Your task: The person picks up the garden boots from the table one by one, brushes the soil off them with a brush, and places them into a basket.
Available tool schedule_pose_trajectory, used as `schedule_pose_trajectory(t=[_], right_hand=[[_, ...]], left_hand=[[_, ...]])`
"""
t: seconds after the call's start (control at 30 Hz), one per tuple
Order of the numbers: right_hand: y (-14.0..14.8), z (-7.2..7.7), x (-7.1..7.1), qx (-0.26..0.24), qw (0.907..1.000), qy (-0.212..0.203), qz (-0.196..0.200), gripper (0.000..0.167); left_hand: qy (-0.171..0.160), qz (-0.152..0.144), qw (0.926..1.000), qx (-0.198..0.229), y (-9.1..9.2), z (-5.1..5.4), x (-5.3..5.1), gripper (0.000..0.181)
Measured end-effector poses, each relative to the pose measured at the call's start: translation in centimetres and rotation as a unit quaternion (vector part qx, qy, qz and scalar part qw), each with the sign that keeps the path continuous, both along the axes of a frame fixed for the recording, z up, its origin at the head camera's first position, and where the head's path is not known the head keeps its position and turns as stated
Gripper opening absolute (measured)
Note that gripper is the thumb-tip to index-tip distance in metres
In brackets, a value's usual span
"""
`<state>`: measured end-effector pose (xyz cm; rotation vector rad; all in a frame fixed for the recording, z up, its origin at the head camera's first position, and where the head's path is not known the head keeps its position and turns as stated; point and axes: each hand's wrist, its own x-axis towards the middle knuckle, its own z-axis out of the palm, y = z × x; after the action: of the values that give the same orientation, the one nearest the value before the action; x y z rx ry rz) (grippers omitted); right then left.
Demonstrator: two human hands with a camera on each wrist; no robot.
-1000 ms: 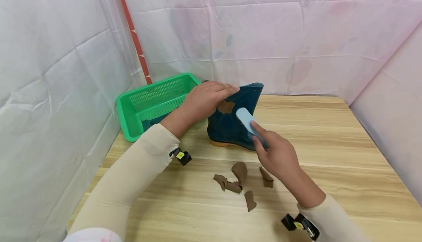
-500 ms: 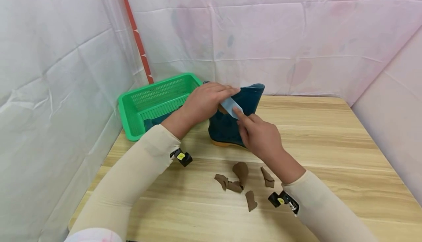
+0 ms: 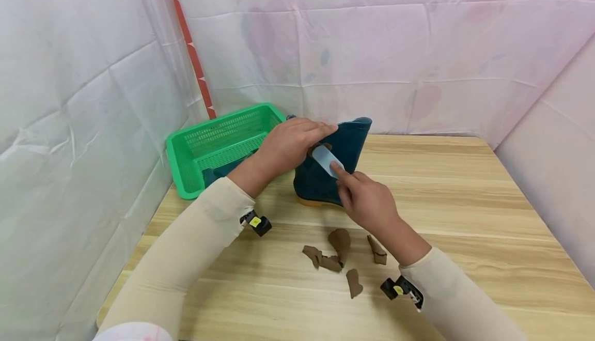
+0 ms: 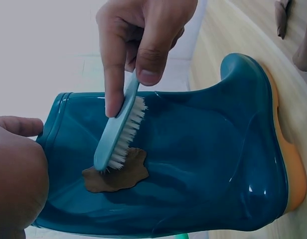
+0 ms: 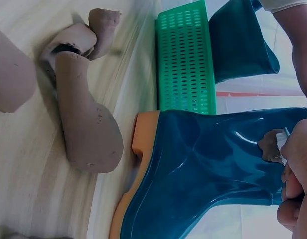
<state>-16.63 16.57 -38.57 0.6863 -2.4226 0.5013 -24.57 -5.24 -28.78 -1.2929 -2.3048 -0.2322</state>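
A dark teal rubber boot (image 3: 350,142) with an orange sole stands upright on the table. My left hand (image 3: 294,142) grips it at the top of the shaft; some of those fingers are hidden behind the boot. A patch of brown clay (image 4: 118,174) sticks to the side of the shaft. In my right hand (image 3: 369,201) is a light blue scrub brush (image 4: 116,124), the forefinger stretched along its back. Its white bristles (image 4: 128,134) touch the clay patch in the left wrist view, and the right wrist view shows them at the patch's edge.
Several brown clay pieces (image 3: 339,245) lie on the wooden table (image 3: 465,191) in front of the boot. A green plastic basket (image 3: 174,163) stands at the back left, with another teal boot (image 5: 240,42) in it. White cloth walls (image 3: 353,46) enclose the table.
My right hand has moved left and up, bringing the brush from beside the clay patch onto it, then shifted slightly down. The left hand and boot stay nearly in place.
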Motion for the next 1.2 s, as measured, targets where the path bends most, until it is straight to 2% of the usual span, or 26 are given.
schedule_pose_trajectory(t=[0.13, 0.23, 0.3, 0.47, 0.73, 0.93, 1.03, 1.2], right_hand=[[-0.1, -0.1, 0.0, -0.019, 0.9987, 0.042, 0.020, 0.050], [-0.4, 0.3, -0.2, -0.033, 0.9954, 0.083, 0.035, 0.054], [-0.7, 0.7, -0.5, -0.035, 0.9939, 0.096, 0.040, 0.055], [-1.3, 1.2, -0.9, -0.018, 0.9966, 0.072, 0.034, 0.050], [-0.8, 0.4, -0.7, -0.011, 0.9999, -0.005, 0.009, 0.047], [-0.3, 0.2, -0.3, -0.013, 0.9990, -0.040, 0.010, 0.045], [-0.3, 0.2, 0.0, -0.017, 0.9993, -0.030, 0.017, 0.046], [-0.7, 0.7, -0.1, -0.039, 0.9978, 0.037, 0.038, 0.050]], left_hand=[[-0.003, 0.008, 1.0000, -0.005, -0.2, 0.0, 0.1, 0.049], [-0.003, 0.010, 0.9999, -0.003, -0.4, 0.0, 0.2, 0.054], [0.000, 0.010, 1.0000, 0.001, -0.5, 0.0, 0.2, 0.055], [0.006, 0.009, 0.9999, 0.009, -0.7, -0.1, 0.3, 0.053], [0.002, 0.011, 0.9999, 0.004, -0.4, -0.3, 0.4, 0.052], [0.007, 0.010, 0.9999, 0.004, -0.4, -0.4, 0.3, 0.046], [0.012, 0.008, 0.9999, 0.008, -0.5, -0.5, 0.1, 0.046], [0.021, 0.007, 0.9996, 0.018, -0.7, -0.5, 0.0, 0.050]])
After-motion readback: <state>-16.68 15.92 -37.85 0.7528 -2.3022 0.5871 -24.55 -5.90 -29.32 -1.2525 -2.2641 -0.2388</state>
